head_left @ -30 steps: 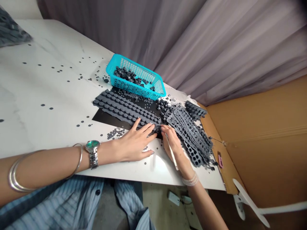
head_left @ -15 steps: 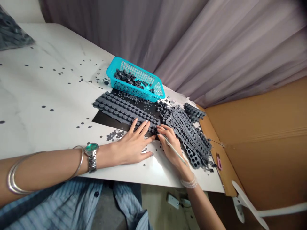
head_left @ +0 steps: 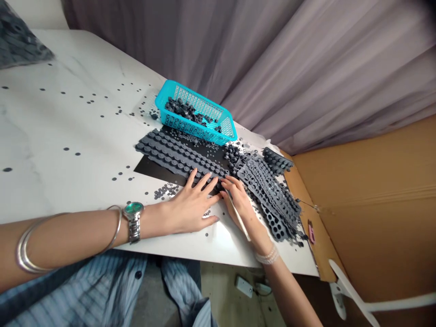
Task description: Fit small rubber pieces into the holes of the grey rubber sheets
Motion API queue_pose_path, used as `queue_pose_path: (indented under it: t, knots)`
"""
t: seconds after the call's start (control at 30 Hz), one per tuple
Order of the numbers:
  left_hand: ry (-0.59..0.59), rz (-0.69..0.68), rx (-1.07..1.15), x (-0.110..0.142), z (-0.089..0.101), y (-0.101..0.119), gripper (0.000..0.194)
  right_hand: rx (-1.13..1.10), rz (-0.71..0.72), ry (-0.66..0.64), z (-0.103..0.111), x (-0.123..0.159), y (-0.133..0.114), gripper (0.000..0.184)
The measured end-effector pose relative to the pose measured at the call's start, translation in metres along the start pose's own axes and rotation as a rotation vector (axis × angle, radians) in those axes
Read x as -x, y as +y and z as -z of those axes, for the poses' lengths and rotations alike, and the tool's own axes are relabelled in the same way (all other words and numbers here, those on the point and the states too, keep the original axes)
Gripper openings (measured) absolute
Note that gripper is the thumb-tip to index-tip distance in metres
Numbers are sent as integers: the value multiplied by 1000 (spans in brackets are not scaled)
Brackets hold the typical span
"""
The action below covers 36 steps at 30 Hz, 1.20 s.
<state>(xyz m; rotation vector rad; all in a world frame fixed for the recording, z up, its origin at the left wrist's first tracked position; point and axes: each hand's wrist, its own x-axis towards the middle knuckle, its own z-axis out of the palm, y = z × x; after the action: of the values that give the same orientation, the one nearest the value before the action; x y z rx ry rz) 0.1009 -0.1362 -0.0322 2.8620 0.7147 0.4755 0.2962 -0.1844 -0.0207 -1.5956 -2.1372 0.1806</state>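
A dark grey rubbery sheet with rows of round raised knobs (head_left: 179,153) lies slantwise on a black mat (head_left: 155,169). Spread fingers of my left hand (head_left: 192,204) rest on the sheet's near right edge, the thumb on the white table. At the sheet's right end, my right hand (head_left: 240,204) is closed around a thin pale stick (head_left: 238,215). Its tip is hidden by the fingers at the sheet's corner. Just right of that hand lies a pile of similar grey sheets punched with holes (head_left: 269,190).
Behind the mat stands a turquoise basket (head_left: 197,129) with small dark pieces in it. Small dark discs (head_left: 165,190) are scattered over the white table (head_left: 88,181). A cardboard panel (head_left: 368,195) rises at the right, near a pink-handled tool (head_left: 311,231). A filled plastic bag (head_left: 20,41) sits far left.
My right hand has shifted slightly left along the sheet's end, and the stick has swung steeper. My left hand stays pressed on the sheet. The whole view has moved slightly.
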Motion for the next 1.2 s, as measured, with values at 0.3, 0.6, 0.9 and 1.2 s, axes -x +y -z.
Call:
queue_pose_path:
  t: [0.3,0.6,0.9,1.2]
  knots:
    - [-8,13,15,1,0,-1,60,104,-154,248,8,-2,24,28]
    - [33,7,-47,3,-1,2,64,-16,-86,105,6,13,0,24]
    - [39,12,-74,4,0,3,65,-27,-69,54,2,14,-6,19]
    - [27,-2,-94,4,-1,3,64,-51,-4,3,-4,12,-5,28]
